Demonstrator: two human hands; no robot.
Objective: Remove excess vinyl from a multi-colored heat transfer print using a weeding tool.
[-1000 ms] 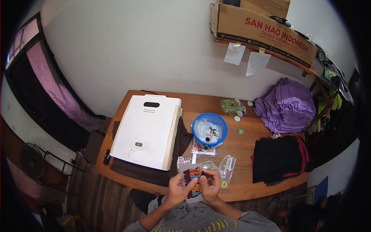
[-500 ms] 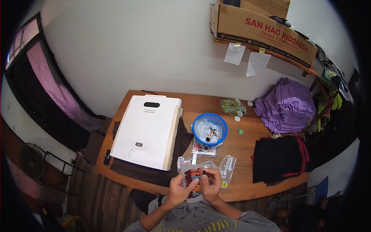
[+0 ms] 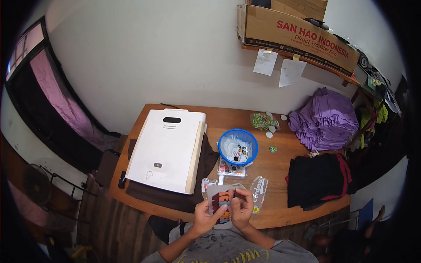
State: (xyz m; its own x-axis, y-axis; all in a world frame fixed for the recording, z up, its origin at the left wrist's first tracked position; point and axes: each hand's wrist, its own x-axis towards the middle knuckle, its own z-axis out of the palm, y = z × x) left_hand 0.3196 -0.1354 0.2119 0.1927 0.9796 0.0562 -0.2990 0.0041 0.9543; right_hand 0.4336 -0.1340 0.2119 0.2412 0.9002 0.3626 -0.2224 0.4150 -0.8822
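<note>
A small pale film sheet with colourful printed lettering (image 3: 223,199) is held up between my hands at the table's front edge. My left hand (image 3: 205,218) pinches its left side, thumb across the front. My right hand (image 3: 241,209) grips its right edge with thumb and fingers. Just beyond lie a clear film piece with white lettering (image 3: 259,188) and a few small printed film pieces (image 3: 208,184). Farther off stands a blue-rimmed basket (image 3: 221,152) with film scraps inside, set partly on some printed sheets (image 3: 232,170).
On the left, a white flat machine (image 3: 169,147) rests over brown cloth (image 3: 153,199). Folded purple cloth (image 3: 326,116) and black-and-red garments (image 3: 313,182) are stacked on the right. A shelf above holds a cardboard box (image 3: 298,39). Another person's limb (image 3: 376,217) shows at lower right.
The film sheet has turned slightly and shifted a little in my fingers. My right fingers have moved a bit at its upper right edge. At lower right, the other person's limb has risen.
</note>
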